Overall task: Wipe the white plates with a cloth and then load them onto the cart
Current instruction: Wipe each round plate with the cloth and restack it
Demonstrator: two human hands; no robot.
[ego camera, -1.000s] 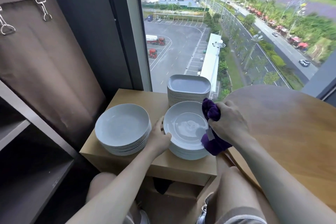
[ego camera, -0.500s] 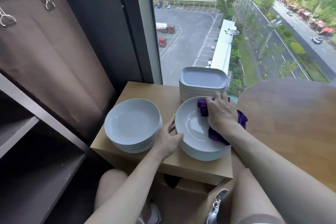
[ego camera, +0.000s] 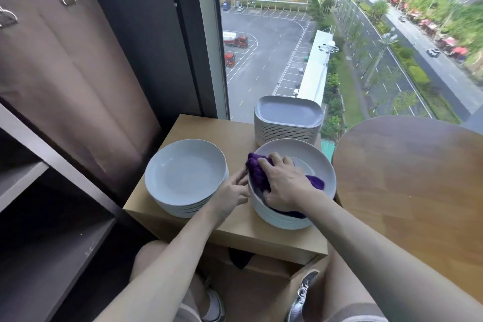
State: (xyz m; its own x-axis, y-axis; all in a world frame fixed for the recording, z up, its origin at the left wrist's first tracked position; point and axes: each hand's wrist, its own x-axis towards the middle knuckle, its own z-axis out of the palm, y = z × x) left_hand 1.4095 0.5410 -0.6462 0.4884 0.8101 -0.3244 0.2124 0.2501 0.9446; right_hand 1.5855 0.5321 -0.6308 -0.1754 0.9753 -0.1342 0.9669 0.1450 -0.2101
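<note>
Purple cloth [ego camera: 256, 174] gripped by right hand [ego camera: 285, 185] inside top white plate [ego camera: 317, 162]

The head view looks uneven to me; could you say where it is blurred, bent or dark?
Head view: wide lens bows the window frame; the upper right corner outside is smeared; the shelves at left are dim; the right hand, purple cloth and plates are sharp.

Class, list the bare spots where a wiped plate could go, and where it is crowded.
Free: the round table, right of the right stack; the back-left corner of the stand, between window frame, left stack and square plates. Crowded: between the two round stacks, where the left hand sits.
</note>
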